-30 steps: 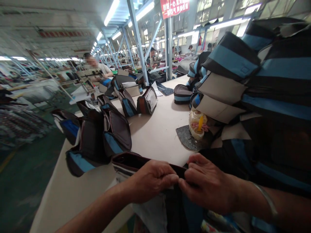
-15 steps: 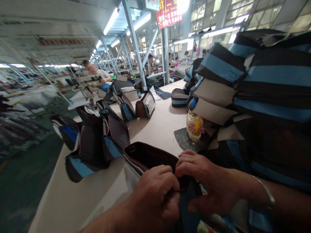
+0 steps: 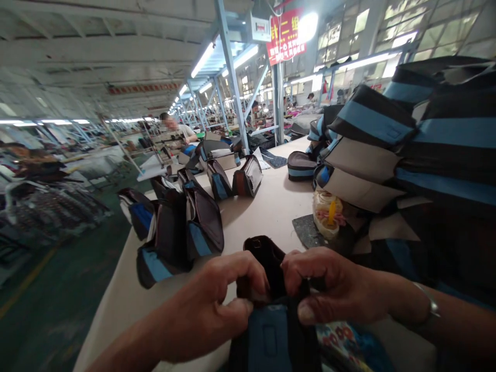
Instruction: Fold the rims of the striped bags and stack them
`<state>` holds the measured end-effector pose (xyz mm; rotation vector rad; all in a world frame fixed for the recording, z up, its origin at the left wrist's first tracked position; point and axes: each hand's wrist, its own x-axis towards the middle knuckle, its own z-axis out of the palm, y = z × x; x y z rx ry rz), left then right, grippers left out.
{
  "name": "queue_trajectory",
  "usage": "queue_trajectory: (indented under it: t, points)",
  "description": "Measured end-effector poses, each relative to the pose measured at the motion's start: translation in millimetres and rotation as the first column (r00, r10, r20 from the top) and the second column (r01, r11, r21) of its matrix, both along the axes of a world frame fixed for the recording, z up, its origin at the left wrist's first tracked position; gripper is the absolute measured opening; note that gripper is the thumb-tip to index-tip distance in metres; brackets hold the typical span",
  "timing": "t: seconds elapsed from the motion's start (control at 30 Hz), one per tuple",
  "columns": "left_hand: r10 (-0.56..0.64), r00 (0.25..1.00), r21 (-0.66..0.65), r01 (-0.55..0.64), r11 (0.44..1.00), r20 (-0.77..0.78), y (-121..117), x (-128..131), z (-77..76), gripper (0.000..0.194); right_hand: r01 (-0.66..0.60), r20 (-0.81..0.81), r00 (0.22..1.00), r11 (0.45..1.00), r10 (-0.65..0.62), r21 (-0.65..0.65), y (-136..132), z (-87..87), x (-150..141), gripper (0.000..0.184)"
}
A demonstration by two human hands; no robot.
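Between my hands stands a dark bag (image 3: 269, 336) with a blue panel on the side facing me, its mouth open at the top. My left hand (image 3: 228, 294) pinches the left part of the near rim, fingers curled over into the opening. On the right part of that rim, my right hand (image 3: 325, 289) grips with bent fingers inside and the thumb outside. A metal ring shows at the far end of the dark inside. The bag's lower part runs out of view. A colourful printed thing (image 3: 341, 338), which I cannot identify, lies beside it under my right wrist.
Several similar bags (image 3: 205, 219) stand on the left of the pale table (image 3: 267, 201). A tall pile of black, blue and grey bags (image 3: 372, 119) fills the right. A pot with a yellow handle (image 3: 329, 214) sits on a dark mat (image 3: 304, 230). Farther back, a person (image 3: 178, 126) works at a machine.
The bag has turned so its blue panel faces me. My hands have moved apart, now on either side of its near rim. The view has swung a little left.
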<state>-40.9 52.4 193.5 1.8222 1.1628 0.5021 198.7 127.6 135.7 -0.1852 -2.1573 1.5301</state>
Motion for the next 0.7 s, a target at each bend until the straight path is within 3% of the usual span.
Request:
queue_trajectory:
  t: [0.1,0.23,0.37,0.7]
  points:
    - [0.015,1.0,-0.099,-0.015,0.995,0.004,-8.1,0.7,6.0,0.043,-0.038,-0.027,0.999,0.998,0.04,0.049,-1.6,3.6,-7.5,0.022]
    - [0.099,0.995,-0.04,-0.1,0.994,-0.023,-18.4,12.9,5.8,0.014,-0.078,-0.073,0.994,0.994,0.083,0.075,-2.1,2.0,-16.1,0.019]
    - [0.179,0.983,-0.046,-0.18,0.982,-0.03,-22.2,26.9,1.7,0.025,-0.088,-0.101,0.99,0.99,0.099,0.107,-3.1,-2.9,-20.9,0.021]
    - [0.108,0.994,-0.051,-0.108,0.993,-0.016,-21.0,23.3,0.6,0.014,-0.124,-0.046,0.99,0.982,0.131,0.144,1.4,-5.3,-15.8,0.019]
